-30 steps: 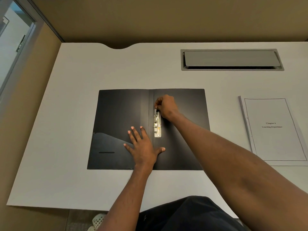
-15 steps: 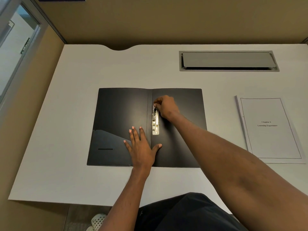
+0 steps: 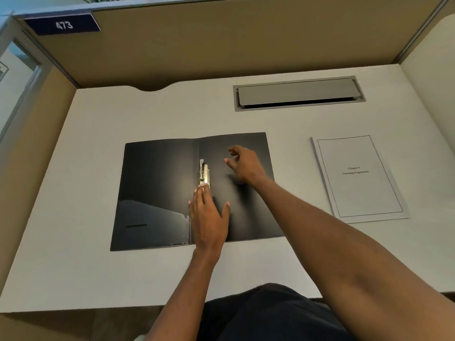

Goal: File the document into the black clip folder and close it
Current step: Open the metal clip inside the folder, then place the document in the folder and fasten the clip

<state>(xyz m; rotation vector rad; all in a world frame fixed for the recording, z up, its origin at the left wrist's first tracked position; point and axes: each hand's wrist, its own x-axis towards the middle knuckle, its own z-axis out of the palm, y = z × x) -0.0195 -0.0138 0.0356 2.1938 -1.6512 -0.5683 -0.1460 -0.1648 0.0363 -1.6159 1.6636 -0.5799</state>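
The black clip folder (image 3: 157,183) lies open and flat on the white desk. Its metal clip (image 3: 204,173) runs along the spine and stands raised. My left hand (image 3: 208,215) presses flat on the folder just below the clip, fingertips touching the clip's lower end. My right hand (image 3: 243,163) hovers over the folder's right-hand page, fingers spread and holding nothing, a little to the right of the clip. The document (image 3: 359,177), a white stapled stack with a printed title page, rests on the desk to the right of the folder, apart from both hands.
A grey cable hatch (image 3: 299,93) is set into the white desk (image 3: 73,279) behind the folder. Tan partition walls enclose the desk at the back and both sides. A blue sign reading 473 (image 3: 62,24) hangs at the upper left.
My right hand has let go of the clip's top and drawn away to the right. The clip lever now stands up. My left hand slid right toward the spine. The camera tilted up.
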